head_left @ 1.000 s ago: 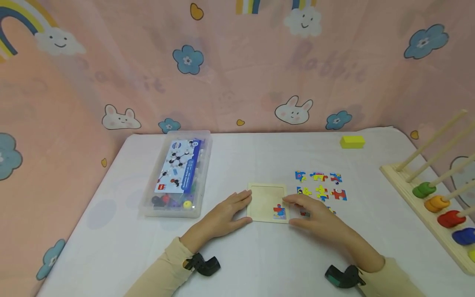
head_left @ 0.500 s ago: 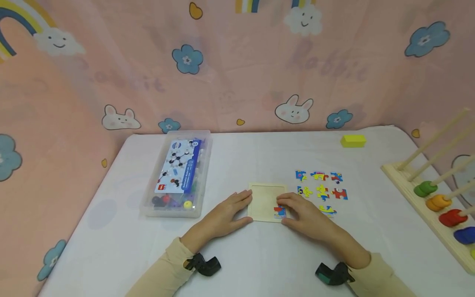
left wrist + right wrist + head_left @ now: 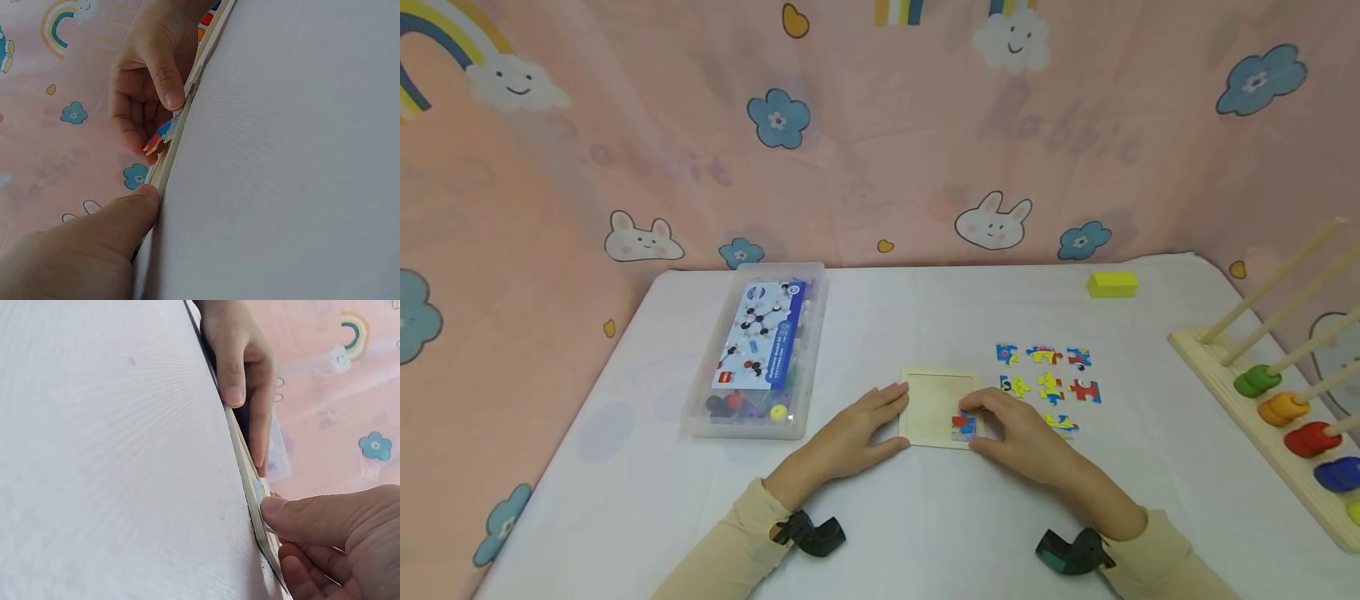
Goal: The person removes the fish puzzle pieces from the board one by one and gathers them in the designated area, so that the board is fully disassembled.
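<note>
A square wooden puzzle board [image 3: 934, 404] with a raised rim lies at the middle of the table. Against its left edge rests my left hand [image 3: 853, 433], fingers straight and thumb at the lower corner. My right hand [image 3: 1026, 437] is at the board's lower right corner, pinching a red and blue puzzle piece [image 3: 964, 430] between thumb and fingers. In the left wrist view this puzzle piece [image 3: 162, 132] looks tilted against the rim. Several loose puzzle pieces [image 3: 1051, 386] lie right of the board; my right hand hides the table beneath it.
A clear plastic case [image 3: 760, 342] with a molecule-picture label and coloured balls stands left. A yellow block [image 3: 1112, 285] sits at the back right. Along the right edge is a wooden stacking rack [image 3: 1240, 400] with tall pegs and coloured rings. A patterned pink curtain [image 3: 865, 142] hangs behind.
My right hand has moved left from beside the board onto its lower right corner and taken hold of the puzzle piece there. My left hand has stayed at the left edge.
</note>
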`<state>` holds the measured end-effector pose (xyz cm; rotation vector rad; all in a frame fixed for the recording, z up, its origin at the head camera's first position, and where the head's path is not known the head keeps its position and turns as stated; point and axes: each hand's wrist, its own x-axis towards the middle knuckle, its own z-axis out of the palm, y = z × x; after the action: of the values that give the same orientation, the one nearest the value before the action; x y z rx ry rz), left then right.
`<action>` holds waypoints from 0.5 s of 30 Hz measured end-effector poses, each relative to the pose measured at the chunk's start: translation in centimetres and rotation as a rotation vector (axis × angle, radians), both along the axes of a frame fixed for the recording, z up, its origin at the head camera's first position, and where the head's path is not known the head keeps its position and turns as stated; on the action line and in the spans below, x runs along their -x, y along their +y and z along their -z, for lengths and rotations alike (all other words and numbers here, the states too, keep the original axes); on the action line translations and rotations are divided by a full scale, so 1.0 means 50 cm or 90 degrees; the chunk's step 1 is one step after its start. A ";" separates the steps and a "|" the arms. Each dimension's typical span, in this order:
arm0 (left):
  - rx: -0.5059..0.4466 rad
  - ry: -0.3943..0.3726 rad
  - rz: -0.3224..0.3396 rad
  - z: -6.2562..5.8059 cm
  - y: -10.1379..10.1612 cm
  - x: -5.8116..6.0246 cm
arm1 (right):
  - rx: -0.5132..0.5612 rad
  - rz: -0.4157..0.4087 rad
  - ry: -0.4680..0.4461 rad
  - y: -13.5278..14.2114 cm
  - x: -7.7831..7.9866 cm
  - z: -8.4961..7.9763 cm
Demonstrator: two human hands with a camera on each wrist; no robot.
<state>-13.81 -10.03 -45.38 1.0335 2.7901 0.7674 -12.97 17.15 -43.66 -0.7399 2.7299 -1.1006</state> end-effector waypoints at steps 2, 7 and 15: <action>0.000 0.002 0.000 0.000 0.000 0.000 | -0.003 0.000 0.000 0.000 0.000 0.000; -0.001 0.001 0.000 -0.001 -0.001 -0.001 | -0.007 0.002 -0.011 -0.001 0.000 0.000; -0.003 -0.003 0.000 0.000 -0.001 -0.001 | -0.009 0.011 -0.010 -0.003 -0.002 -0.002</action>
<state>-13.76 -10.08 -45.41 1.0299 2.7857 0.7760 -12.90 17.00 -43.54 -0.7043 2.7329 -1.0855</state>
